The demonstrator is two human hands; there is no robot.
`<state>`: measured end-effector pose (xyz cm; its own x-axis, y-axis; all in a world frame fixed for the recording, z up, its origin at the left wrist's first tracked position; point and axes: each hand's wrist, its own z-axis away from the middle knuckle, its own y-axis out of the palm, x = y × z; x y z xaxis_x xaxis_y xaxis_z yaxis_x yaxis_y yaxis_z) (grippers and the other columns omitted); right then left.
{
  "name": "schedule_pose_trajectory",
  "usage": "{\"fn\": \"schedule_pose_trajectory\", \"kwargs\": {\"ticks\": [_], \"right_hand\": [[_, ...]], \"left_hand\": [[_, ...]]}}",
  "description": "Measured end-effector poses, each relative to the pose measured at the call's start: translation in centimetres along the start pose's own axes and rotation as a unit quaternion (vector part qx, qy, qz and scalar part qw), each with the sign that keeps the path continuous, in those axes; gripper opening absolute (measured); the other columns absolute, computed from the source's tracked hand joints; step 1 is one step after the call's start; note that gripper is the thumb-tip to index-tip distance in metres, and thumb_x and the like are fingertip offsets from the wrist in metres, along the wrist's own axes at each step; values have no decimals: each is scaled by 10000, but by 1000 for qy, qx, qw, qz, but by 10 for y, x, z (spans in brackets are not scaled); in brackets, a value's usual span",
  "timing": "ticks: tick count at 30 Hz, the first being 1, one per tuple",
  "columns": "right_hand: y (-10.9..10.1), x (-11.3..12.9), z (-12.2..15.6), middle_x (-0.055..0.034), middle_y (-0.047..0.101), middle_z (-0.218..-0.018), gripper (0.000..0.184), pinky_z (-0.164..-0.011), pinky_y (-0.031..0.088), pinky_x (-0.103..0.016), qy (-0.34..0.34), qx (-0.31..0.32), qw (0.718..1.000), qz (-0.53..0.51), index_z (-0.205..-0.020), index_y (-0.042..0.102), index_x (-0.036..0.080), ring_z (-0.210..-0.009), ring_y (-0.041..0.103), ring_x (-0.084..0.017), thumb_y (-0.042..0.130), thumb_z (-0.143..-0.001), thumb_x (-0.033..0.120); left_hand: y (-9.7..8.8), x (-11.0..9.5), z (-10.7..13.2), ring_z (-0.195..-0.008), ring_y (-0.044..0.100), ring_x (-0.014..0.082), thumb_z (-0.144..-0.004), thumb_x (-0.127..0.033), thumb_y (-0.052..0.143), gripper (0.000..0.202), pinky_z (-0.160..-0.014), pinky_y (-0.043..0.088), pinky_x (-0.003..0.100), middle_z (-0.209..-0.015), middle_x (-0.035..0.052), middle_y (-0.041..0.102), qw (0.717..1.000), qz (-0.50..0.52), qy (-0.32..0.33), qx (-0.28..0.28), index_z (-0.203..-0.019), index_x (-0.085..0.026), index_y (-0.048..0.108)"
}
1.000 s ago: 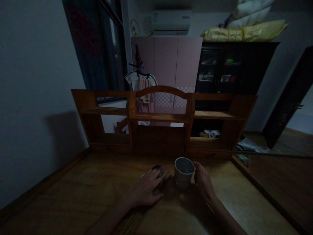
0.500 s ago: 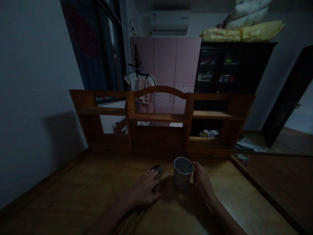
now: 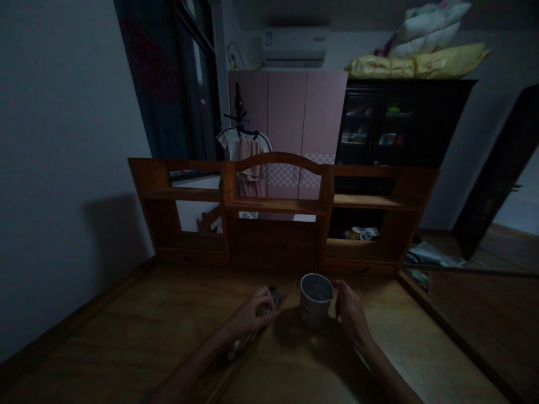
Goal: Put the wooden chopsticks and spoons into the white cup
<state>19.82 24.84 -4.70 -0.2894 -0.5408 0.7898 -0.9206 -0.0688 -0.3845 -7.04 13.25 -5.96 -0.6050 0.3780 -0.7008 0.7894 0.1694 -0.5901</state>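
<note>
On the wooden desk, my left hand is closed, thumb and fingers pinched round what looks like a metal spoon. Its rounded end shows past my fingertips, and its pale handle end comes out below my wrist. Thin chopsticks lie under that hand, running toward the near edge. To the right stands a grey metal mug, upright, with small specks inside. My right hand is closed at the mug's right side, where the handle sits mostly hidden by the fingers.
A wooden shelf unit spans the back of the desk. A wall borders the left, and a raised wooden edge runs along the right. Beyond are a pink wardrobe, a dark cabinet and hanging clothes.
My left hand has gone from lying flat over the spoon to pinching it, fingers curled and slightly raised. The spoon's handle end now shows. My right hand stays at the mug.
</note>
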Motion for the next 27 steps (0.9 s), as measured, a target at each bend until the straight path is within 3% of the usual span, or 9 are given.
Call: {"fn": "schedule_pose_trajectory", "kwargs": {"ticks": [2, 6, 9, 12, 15, 17, 19, 23, 27], "right_hand": [[-3, -3, -2, -35, 551, -581, 734, -543, 454, -315, -8, -6, 1000, 11, -997, 669, 164, -534, 560, -230, 144, -991, 677], [-16, -9, -8, -10, 523, -562, 691, -556, 428, -311, -17, -39, 999, 23, -1063, 651, 156, -516, 544, -218, 141, -1016, 620], [-31, 5, -15, -2, 520, -584, 625, -550, 404, -297, -38, -82, 996, 15, -1094, 637, 152, -512, 524, -202, 178, -1032, 572], [-39, 42, -24, -20, 581, -698, 495, -575, 405, -280, -81, -88, 993, -3, -1088, 638, 164, -569, 541, -187, 311, -1029, 531], [-30, 88, -37, -32, 632, -761, 409, -505, 406, -241, -71, 30, 994, -73, -961, 670, 163, -581, 568, -175, 492, -967, 531], [-15, 114, -44, -38, 650, -751, 394, -467, 407, -222, -54, 155, 977, -135, -923, 689, 148, -532, 565, -156, 577, -921, 526], [1, 133, -51, -47, 663, -750, 378, -502, 441, -219, -60, 235, 954, -178, -959, 709, 135, -577, 602, -165, 649, -881, 500], [23, 157, -56, -43, 668, -768, 376, -580, 487, -236, -99, 327, 922, -183, -1024, 734, 153, -686, 639, -193, 753, -812, 463], [27, 171, -55, -46, 665, -895, 265, -662, 503, -249, -166, 358, 903, -172, -904, 755, 174, -794, 648, -208, 777, -811, 422]], "left_hand": [[-5, -2, -4, -784, 520, 158, -877, -465, 573, 313, -711, 429, 257, -817, 13, 525, 990, 125, -46, -41, -781, -167, 570], [-10, -15, -7, -580, 506, 104, -864, -509, 594, 350, -508, 362, 183, -718, -4, 569, 927, 323, -152, -116, -858, -163, 538], [-12, -30, -7, -447, 416, 68, -882, -529, 563, 370, -395, 240, 155, -660, -5, 587, 910, 359, -162, -132, -922, -162, 550], [-14, -44, -7, -412, 363, 50, -911, -522, 522, 362, -367, 205, 151, -687, -6, 600, 910, 355, -141, -161, -984, -169, 558], [-15, -56, -3, -482, 446, 71, -918, -480, 541, 329, -403, 288, 156, -714, 4, 606, 924, 323, -104, -175, -1006, -165, 574], [-14, -64, 0, -562, 516, 98, -916, -457, 558, 313, -464, 361, 168, -726, 16, 620, 936, 283, -90, -187, -1019, -163, 591], [-13, -70, 4, -627, 561, 124, -926, -449, 545, 308, -537, 423, 191, -743, 22, 633, 944, 246, -82, -204, -1038, -168, 601], [-11, -75, 12, -692, 603, 153, -948, -436, 507, 272, -608, 462, 224, -801, 26, 656, 954, 187, -60, -228, -1019, -191, 603], [-6, -69, 17, -771, 639, 184, -951, -419, 503, 248, -696, 489, 259, -866, 36, 685, 963, 111, -38, -243, -980, -204, 622]]}}
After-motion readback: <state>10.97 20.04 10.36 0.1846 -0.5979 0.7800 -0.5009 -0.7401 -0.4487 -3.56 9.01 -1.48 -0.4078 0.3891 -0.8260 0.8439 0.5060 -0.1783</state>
